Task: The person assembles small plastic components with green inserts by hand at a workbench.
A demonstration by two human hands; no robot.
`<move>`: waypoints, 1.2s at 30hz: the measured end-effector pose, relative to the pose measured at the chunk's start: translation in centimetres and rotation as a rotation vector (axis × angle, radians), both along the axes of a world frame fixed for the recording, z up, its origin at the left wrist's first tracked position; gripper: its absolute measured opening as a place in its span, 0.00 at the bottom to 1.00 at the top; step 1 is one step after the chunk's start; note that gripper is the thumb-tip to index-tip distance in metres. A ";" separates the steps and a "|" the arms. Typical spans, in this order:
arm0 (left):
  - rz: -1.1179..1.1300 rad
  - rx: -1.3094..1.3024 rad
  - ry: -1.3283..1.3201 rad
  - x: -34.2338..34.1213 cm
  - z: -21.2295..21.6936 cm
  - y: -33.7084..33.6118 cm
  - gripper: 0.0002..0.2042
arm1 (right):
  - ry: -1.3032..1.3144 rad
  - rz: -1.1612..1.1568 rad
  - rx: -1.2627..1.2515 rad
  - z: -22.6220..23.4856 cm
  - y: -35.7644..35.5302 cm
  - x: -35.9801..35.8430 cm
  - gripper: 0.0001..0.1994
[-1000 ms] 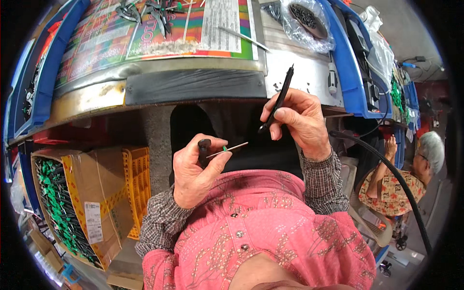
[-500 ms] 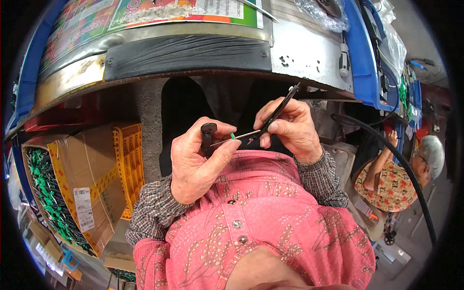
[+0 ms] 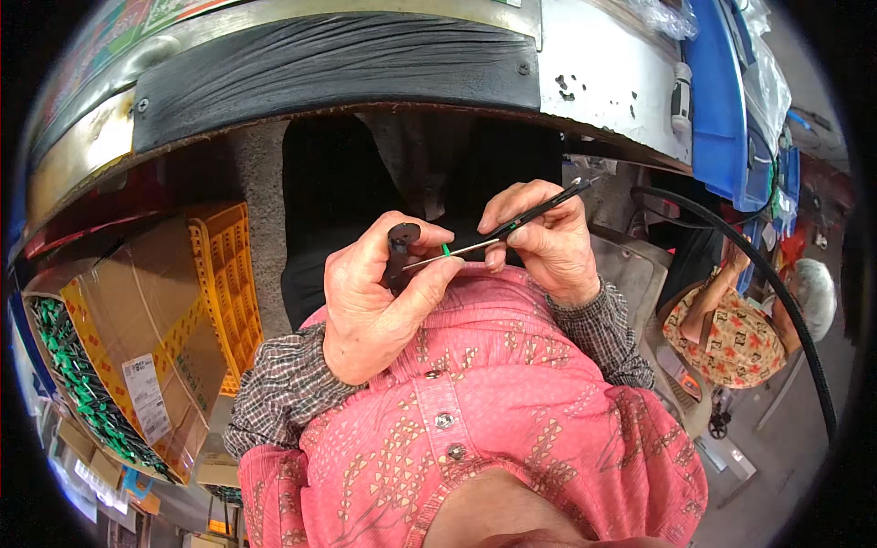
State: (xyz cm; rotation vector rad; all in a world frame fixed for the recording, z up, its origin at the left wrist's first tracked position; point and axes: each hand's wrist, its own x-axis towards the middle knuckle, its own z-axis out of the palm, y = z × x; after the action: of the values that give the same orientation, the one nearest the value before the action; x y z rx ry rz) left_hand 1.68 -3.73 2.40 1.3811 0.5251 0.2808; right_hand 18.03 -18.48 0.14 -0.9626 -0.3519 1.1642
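Both of my hands meet in front of the pink shirt. My left hand (image 3: 370, 297) is closed round a black part with a round, flat end (image 3: 404, 237), which stands up between thumb and fingers. A thin metal rod (image 3: 470, 248) stretches from there to the other hand, with a small green piece (image 3: 447, 249) around it at my left fingertips. Pinched in my right hand (image 3: 548, 239) is a slim, black, pen-like piece (image 3: 546, 210), tilted up to the right. Whether the rod is joined to either black part, I cannot tell.
A workbench with a black front strip (image 3: 338, 68) lies ahead. At left, a cardboard box (image 3: 146, 310) of green and black pieces adjoins an orange crate (image 3: 226, 292). A blue bin (image 3: 726, 119), a black cable (image 3: 772, 274) and another person (image 3: 731, 329) are at right.
The slim black piece in my right hand has tipped from steep to flatter. The view has shifted, so the bench appears higher. Both hands keep their hold.
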 end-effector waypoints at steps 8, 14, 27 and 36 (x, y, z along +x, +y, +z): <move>-0.012 -0.180 -0.002 0.6 -0.8 0.1 0.08 | -0.054 -0.028 -0.011 -0.4 0.0 0.1 0.06; 0.005 -0.267 0.044 1.0 -0.9 -0.1 0.09 | -0.081 -0.047 -0.016 -0.7 0.0 0.0 0.07; -0.006 -0.316 0.072 1.9 -1.7 -0.5 0.10 | -0.160 -0.038 -0.038 -1.1 -0.7 0.5 0.09; -0.043 -0.281 0.114 2.1 -1.7 -0.4 0.10 | -0.186 -0.040 -0.038 -1.2 -0.8 0.6 0.09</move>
State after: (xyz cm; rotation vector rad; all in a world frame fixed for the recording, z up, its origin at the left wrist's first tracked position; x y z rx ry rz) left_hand 3.82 -4.18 0.70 1.1380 0.6048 0.0890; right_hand 18.60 -19.24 -1.01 -1.1103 -0.4588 1.0508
